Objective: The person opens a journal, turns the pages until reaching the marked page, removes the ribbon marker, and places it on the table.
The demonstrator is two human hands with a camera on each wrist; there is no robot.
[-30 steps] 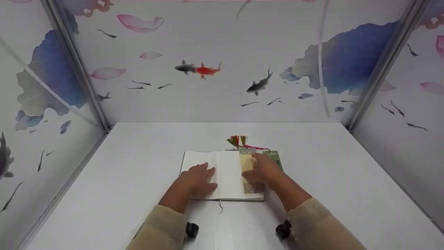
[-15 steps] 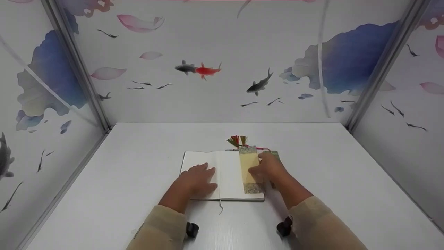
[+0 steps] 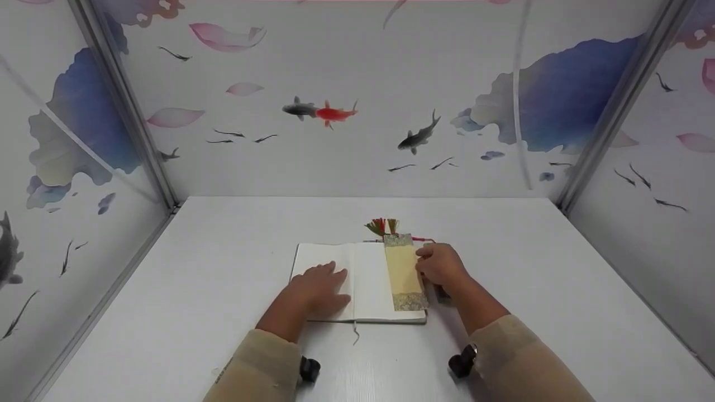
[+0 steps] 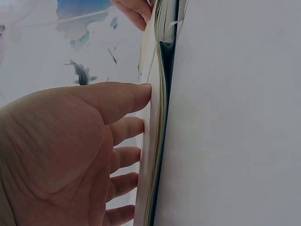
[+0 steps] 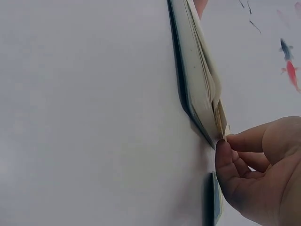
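An open notebook with blank white pages lies on the table. My left hand rests on its left page, fingers straight; in the left wrist view the left hand has its thumb and fingertips on the paper. A cream bookmark with grey patterned ends lies along the right page. At its right edge is my right hand. In the right wrist view, thumb and finger of the right hand pinch this edge of the bookmark. Red and green tassels lie beyond the notebook.
A second, dark-edged flat piece lies right of the notebook, mostly hidden under my right hand in the head view. A ribbon marker hangs from the notebook's near edge. Printed panels enclose the white table.
My right hand has slid rightward from over the bookmark to its right edge, uncovering its cream face. It now hides most of the green piece beside the notebook. The left hand stays put.
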